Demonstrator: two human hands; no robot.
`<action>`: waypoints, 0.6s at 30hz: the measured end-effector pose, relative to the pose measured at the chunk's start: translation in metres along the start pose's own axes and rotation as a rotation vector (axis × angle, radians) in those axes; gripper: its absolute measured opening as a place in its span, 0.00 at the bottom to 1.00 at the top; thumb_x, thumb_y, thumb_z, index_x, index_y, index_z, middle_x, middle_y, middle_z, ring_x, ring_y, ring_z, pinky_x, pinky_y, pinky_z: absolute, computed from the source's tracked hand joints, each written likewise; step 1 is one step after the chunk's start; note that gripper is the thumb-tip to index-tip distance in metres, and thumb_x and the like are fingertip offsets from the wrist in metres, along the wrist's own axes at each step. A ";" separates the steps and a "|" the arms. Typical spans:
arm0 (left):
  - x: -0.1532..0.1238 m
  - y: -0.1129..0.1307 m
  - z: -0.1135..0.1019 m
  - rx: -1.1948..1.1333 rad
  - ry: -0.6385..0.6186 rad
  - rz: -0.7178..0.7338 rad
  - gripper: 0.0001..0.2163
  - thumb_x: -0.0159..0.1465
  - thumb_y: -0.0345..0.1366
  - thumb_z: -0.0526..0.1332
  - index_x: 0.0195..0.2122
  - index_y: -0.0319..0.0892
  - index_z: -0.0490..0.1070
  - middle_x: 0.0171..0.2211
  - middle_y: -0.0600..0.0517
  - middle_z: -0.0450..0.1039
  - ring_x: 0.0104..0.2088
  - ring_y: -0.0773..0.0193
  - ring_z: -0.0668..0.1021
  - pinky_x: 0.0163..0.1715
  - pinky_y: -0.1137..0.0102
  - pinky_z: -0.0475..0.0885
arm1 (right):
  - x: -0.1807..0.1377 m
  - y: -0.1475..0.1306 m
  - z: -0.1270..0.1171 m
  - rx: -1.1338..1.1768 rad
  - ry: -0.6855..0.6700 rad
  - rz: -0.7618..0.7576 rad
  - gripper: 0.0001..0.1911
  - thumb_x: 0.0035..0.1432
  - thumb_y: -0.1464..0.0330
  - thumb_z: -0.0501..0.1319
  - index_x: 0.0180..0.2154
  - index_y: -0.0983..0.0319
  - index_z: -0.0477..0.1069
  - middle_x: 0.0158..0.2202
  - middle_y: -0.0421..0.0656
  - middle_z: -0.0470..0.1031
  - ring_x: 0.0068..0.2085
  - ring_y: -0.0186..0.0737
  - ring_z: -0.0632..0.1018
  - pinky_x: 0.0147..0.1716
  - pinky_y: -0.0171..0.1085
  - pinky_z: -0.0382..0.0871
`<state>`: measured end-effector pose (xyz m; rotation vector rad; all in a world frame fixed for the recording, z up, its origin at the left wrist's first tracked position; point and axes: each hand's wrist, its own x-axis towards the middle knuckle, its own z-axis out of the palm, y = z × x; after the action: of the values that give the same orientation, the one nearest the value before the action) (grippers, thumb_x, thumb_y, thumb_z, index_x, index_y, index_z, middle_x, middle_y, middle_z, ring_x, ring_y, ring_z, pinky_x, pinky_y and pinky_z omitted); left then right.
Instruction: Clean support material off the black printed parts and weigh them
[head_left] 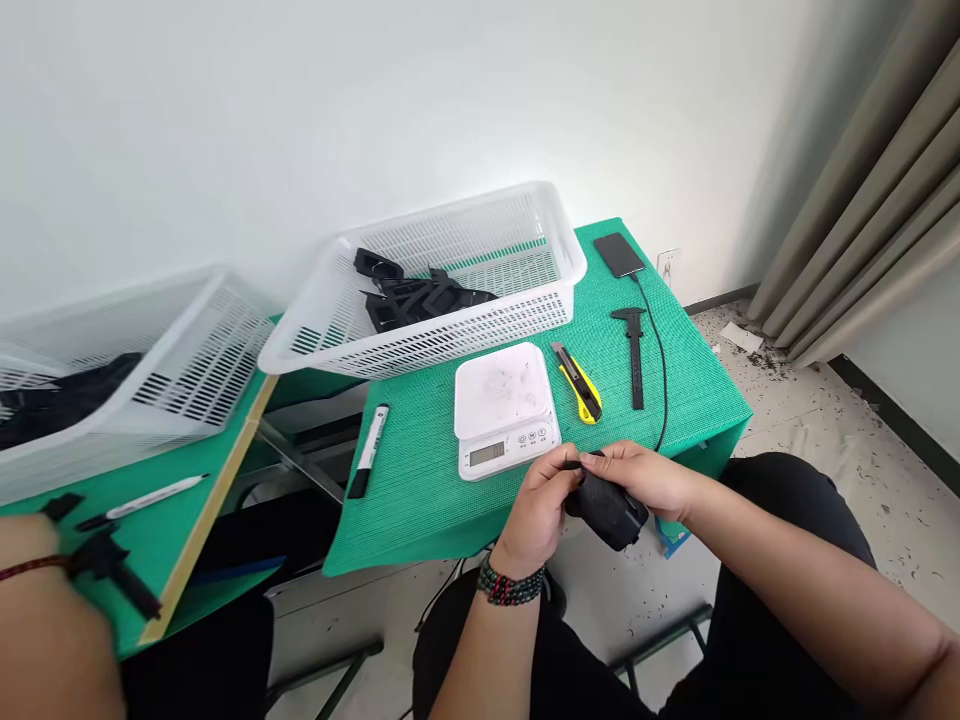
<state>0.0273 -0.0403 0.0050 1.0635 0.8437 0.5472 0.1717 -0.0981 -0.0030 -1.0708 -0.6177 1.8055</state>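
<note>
Both my hands hold one black plastic part just off the near edge of the green table. My left hand, with a bead bracelet at the wrist, pinches the part's left end with closed fingers. My right hand wraps over its top and right side. Directly behind my hands sits a white digital scale with a bare platform.
A white basket with several black parts stands at the back. A black marker, a yellow utility knife, a black caliper and a phone with its cable lie on the table. Another person's arm and a second basket are at left.
</note>
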 end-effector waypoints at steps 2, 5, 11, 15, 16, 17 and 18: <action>0.000 -0.001 -0.001 0.013 0.000 0.005 0.10 0.49 0.39 0.64 0.20 0.43 0.62 0.19 0.59 0.53 0.23 0.70 0.56 0.23 0.72 0.51 | -0.001 0.000 0.000 -0.010 0.000 -0.005 0.34 0.38 0.39 0.72 0.22 0.63 0.68 0.18 0.33 0.65 0.21 0.27 0.63 0.22 0.32 0.53; 0.001 -0.004 -0.001 0.028 0.002 0.017 0.11 0.50 0.40 0.64 0.21 0.42 0.64 0.20 0.59 0.54 0.23 0.70 0.56 0.24 0.72 0.52 | 0.000 0.001 0.000 -0.009 -0.001 -0.009 0.35 0.38 0.38 0.72 0.22 0.63 0.68 0.18 0.34 0.65 0.20 0.27 0.63 0.22 0.32 0.53; 0.003 -0.007 0.003 -0.027 0.020 0.034 0.17 0.52 0.45 0.69 0.21 0.42 0.63 0.21 0.58 0.56 0.24 0.70 0.59 0.24 0.72 0.56 | 0.002 -0.002 -0.001 0.028 0.053 -0.018 0.35 0.36 0.38 0.73 0.23 0.63 0.69 0.18 0.35 0.67 0.20 0.28 0.65 0.21 0.32 0.56; 0.003 -0.007 0.010 -0.130 0.125 0.111 0.19 0.51 0.48 0.73 0.23 0.41 0.67 0.22 0.58 0.60 0.25 0.70 0.62 0.26 0.73 0.60 | 0.002 -0.004 0.001 0.113 0.106 -0.084 0.33 0.37 0.41 0.74 0.24 0.63 0.70 0.18 0.35 0.69 0.20 0.29 0.66 0.21 0.32 0.58; 0.003 -0.008 0.013 -0.161 0.152 0.127 0.19 0.50 0.49 0.74 0.24 0.41 0.68 0.22 0.58 0.62 0.26 0.70 0.62 0.26 0.74 0.62 | 0.003 -0.004 0.001 0.135 0.117 -0.099 0.32 0.38 0.41 0.74 0.24 0.63 0.70 0.19 0.35 0.69 0.20 0.29 0.66 0.21 0.32 0.58; 0.003 -0.008 0.015 -0.193 0.176 0.136 0.20 0.49 0.49 0.75 0.25 0.41 0.69 0.23 0.58 0.63 0.26 0.71 0.63 0.27 0.74 0.62 | 0.003 -0.003 0.002 0.158 0.129 -0.115 0.32 0.38 0.42 0.75 0.23 0.63 0.70 0.19 0.35 0.69 0.20 0.29 0.66 0.21 0.32 0.58; 0.004 -0.009 0.017 -0.223 0.197 0.138 0.20 0.48 0.49 0.76 0.25 0.41 0.69 0.23 0.58 0.64 0.25 0.71 0.64 0.26 0.74 0.63 | 0.004 -0.003 0.003 0.182 0.142 -0.129 0.32 0.38 0.43 0.75 0.23 0.63 0.70 0.19 0.35 0.69 0.20 0.29 0.66 0.21 0.32 0.58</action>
<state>0.0431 -0.0502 -0.0006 0.8761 0.8622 0.8538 0.1699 -0.0933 -0.0010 -1.0027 -0.4190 1.6255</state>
